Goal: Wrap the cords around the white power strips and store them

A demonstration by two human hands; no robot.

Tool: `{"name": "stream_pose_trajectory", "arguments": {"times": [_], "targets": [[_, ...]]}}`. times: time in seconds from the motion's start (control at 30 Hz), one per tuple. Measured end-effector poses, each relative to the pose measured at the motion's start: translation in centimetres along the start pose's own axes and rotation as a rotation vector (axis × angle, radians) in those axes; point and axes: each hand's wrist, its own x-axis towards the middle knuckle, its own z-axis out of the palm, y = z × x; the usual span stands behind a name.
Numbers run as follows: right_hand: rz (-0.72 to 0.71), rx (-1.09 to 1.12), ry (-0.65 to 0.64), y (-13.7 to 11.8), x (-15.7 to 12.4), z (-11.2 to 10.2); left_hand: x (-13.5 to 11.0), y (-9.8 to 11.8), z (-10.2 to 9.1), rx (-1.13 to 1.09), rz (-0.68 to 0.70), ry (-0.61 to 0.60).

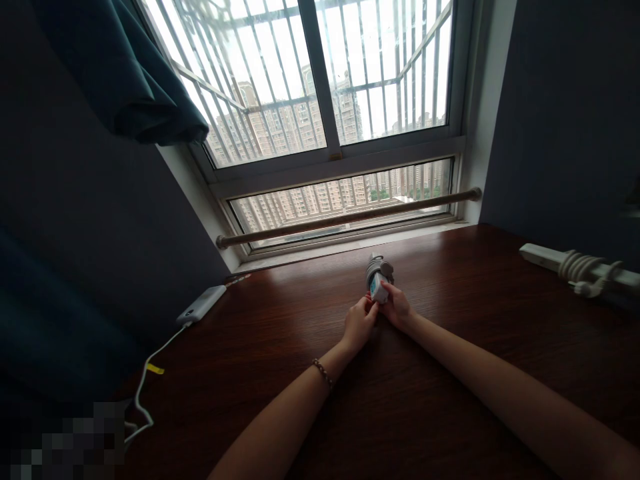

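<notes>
A white power strip (379, 291) with a teal patch on its side is in my hands, its near end toward me. Its grey cord (375, 265) is wound in several loops around the far part, and a plug seems to sit against the loops. My right hand (397, 308) grips the strip from the right, thumb on top. My left hand (361, 323), a beaded bracelet on its wrist, is closed with the fingertips at the strip's near lower left edge. The fingertips are small and partly hidden.
On the brown wooden table (280, 347), another white strip (543, 257) with a wound cord lies at the right. A white power bank (201, 305) with a white cable (143, 393) rests at the left edge. A rail (350, 219) crosses the barred window behind; a curtain (145, 87) hangs left.
</notes>
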Motion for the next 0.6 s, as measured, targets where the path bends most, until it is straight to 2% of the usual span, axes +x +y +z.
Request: {"name": "stream_pose_trajectory", "arguments": {"times": [0.6], "targets": [[0.012,-0.049,0.026,-0.29,0.09,0.11,0.05,0.33,-0.22,0.0,0.011,-0.033]]}}
